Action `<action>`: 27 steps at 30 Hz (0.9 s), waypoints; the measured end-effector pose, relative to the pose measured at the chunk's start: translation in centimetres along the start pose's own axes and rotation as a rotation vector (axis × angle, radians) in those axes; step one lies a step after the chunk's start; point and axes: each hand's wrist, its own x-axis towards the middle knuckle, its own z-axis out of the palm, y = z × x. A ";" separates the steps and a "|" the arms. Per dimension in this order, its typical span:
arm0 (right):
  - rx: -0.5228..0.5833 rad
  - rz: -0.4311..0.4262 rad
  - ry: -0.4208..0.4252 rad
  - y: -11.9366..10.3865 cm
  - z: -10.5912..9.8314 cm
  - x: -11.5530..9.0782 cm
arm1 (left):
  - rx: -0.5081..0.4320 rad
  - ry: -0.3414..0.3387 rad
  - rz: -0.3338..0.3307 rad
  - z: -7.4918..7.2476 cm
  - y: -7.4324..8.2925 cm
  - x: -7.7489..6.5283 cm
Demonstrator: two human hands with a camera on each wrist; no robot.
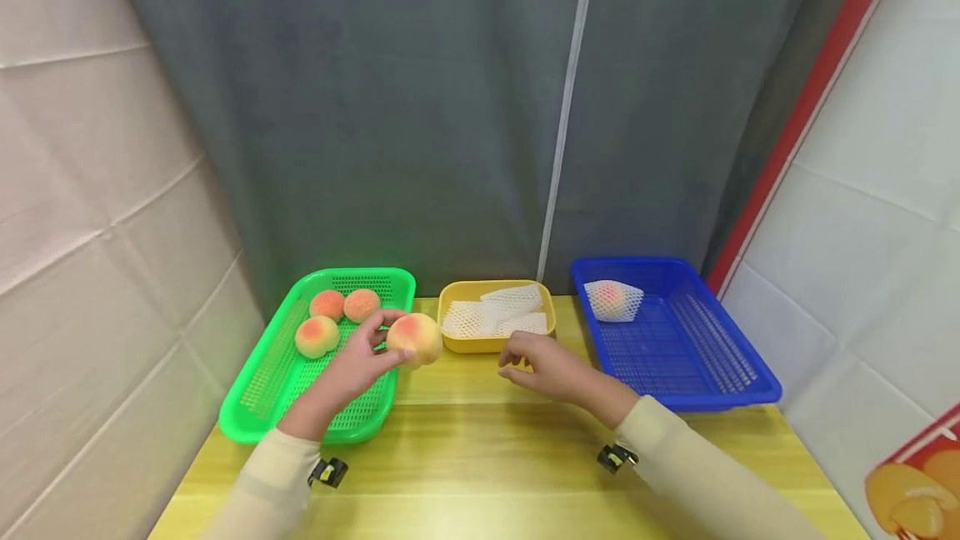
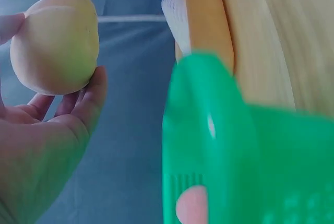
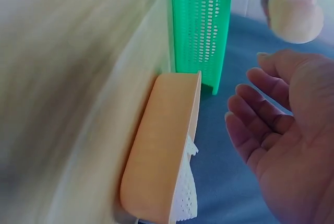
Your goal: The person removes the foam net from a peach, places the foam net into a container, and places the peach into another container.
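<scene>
A yellow and red peach [image 1: 415, 339] is held between the thumb and fingers of my left hand [image 1: 358, 367], over the right side of the green basket [image 1: 238, 407]. The left wrist view shows that peach [image 2: 56, 44] gripped from below and the side. My right hand [image 1: 549, 367] hangs in front of the yellow container [image 1: 472, 345], fingers loosely bent with nothing in them. White foam net sleeves [image 1: 513, 301] lie in that container. In the right wrist view, the right palm [image 3: 297, 145] faces up beside the container's wall.
Inside the green basket sit three more peaches [image 1: 318, 337]. At the right, a blue basket [image 1: 678, 357] holds one peach wrapped in foam net [image 1: 612, 301]. The baskets stand on a wooden table [image 1: 480, 457], with a grey curtain [image 1: 375, 107] behind and pale walls on both sides.
</scene>
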 end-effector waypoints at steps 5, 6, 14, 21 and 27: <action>-0.003 -0.026 0.028 -0.4 0.0 -2.4 | 0.035 0.074 -0.067 -2.4 -1.5 1.1; -0.004 -0.028 0.032 -0.4 0.1 -2.9 | 0.024 0.080 -0.088 -2.8 -1.7 1.2; 0.054 0.022 0.027 -0.5 0.8 -5.8 | 0.052 0.165 -0.207 -6.5 -3.3 3.1; 0.118 0.088 0.017 -0.5 0.9 -6.7 | 0.139 0.189 -0.240 -8.9 -3.2 5.2; 0.136 0.056 0.028 -0.4 1.3 -7.0 | 0.156 0.156 -0.272 -9.8 -3.7 6.1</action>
